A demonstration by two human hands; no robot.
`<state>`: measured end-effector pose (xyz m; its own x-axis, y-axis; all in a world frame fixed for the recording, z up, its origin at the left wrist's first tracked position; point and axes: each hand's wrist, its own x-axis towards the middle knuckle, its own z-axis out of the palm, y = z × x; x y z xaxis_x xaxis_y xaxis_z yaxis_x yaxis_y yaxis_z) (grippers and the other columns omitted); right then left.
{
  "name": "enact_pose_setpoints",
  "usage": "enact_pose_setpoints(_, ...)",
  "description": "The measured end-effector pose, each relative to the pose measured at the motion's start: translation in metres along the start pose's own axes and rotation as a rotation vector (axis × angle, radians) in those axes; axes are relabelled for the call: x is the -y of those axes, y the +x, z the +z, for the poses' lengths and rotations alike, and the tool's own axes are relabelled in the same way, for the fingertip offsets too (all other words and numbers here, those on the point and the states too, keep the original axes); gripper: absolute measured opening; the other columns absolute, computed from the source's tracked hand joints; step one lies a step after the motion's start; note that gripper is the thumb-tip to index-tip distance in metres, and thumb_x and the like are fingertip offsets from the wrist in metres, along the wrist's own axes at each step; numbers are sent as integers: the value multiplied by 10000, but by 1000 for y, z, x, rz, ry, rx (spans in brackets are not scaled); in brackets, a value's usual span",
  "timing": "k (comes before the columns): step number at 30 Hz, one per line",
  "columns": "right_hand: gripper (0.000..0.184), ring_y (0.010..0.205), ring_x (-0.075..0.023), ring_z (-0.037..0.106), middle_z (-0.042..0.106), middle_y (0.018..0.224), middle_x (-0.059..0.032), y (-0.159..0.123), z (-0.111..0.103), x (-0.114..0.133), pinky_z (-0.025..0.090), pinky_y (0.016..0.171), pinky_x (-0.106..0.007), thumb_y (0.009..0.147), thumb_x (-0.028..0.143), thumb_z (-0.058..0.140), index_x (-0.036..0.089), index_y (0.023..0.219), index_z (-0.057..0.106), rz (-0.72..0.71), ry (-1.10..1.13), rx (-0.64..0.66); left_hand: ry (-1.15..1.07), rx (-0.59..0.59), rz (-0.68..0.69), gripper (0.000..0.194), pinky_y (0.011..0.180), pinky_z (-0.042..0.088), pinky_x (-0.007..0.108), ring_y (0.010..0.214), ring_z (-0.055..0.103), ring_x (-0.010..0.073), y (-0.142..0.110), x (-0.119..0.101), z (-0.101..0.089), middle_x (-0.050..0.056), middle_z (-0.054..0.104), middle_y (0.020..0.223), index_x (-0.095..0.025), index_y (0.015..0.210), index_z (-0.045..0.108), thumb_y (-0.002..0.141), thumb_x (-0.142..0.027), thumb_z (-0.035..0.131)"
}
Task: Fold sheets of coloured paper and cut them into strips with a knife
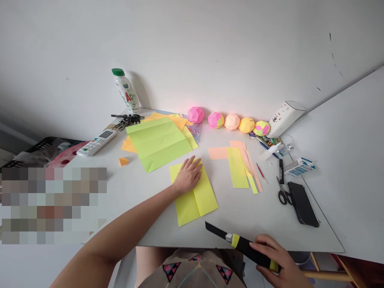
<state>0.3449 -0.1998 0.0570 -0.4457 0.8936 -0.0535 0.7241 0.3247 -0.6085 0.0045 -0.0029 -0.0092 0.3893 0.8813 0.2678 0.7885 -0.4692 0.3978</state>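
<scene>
Head camera: left hand (188, 176) presses down, fingers slightly spread, on the creased yellow paper sheet (196, 200), lengthwise towards the front edge of the worktop (240, 212). Right hand (280, 260) grips the black-and-yellow utility knife (250, 251), blade slanting forward-left over that edge. Light-green creased paper (159, 142) lies behind; white green-capped bottle (127, 92), reading "AD", stands at the back-left corner.

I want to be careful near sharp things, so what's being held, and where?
The right hand holds the utility knife by its handle, blade out.
</scene>
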Motion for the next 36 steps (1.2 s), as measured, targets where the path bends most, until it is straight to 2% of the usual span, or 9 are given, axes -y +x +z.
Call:
enact_pose_setpoints(5,381,1082,-187,624,631,1163,-102,7,5,-3,523,874,-253,882,280,562,298,1260,604,37,-31,43,11,5,-5,440,1157,199,515,1423,196,299,0,0,1,88,422,1457,-142,1258,553,972,-303,259)
enact_pose_setpoints(18,363,1081,-186,609,607,1158,-92,12,11,-5,526,881,-274,889,277,557,290,1250,602,4,-126,6,54,-13,19,433,1147,217,512,1411,216,303,-1,1,1,98,440,1435,-140,1247,560,972,-295,263)
enact_pose_setpoints(24,367,1070,-183,616,607,1153,-90,12,15,-5,537,859,-262,891,297,559,286,1256,594,7,-166,-25,124,-27,58,415,1079,310,521,1290,367,334,-2,0,3,167,486,1325,-125,1234,573,926,-320,376)
enact_pose_setpoints(27,386,1069,-179,619,607,1158,-86,12,16,-2,541,842,-242,886,280,561,289,1271,578,11,-187,-30,143,-6,94,394,1034,358,503,1223,422,320,-2,-1,3,168,512,1253,-140,1217,580,904,-314,417)
enact_pose_setpoints(31,401,1045,-173,634,608,1156,-90,10,18,4,550,801,-215,886,269,557,277,1287,555,8,-212,-48,209,32,115,376,1028,360,487,1217,430,317,-1,-6,0,164,531,1238,-148,1200,589,905,-308,420)
enact_pose_setpoints(34,409,995,-164,653,607,1144,-97,10,19,11,557,752,-196,889,268,555,255,1297,533,10,-206,-37,306,88,92,409,1046,337,470,1241,433,323,0,-16,0,182,533,1268,-116,1240,569,918,-293,386)
enact_pose_setpoints(36,412,892,-146,674,605,1136,-97,12,21,17,564,712,-193,891,261,550,250,1302,520,5,-197,-12,370,128,41,456,1064,307,474,1282,407,347,0,-27,3,217,503,1320,-65,1272,542,923,-304,370)
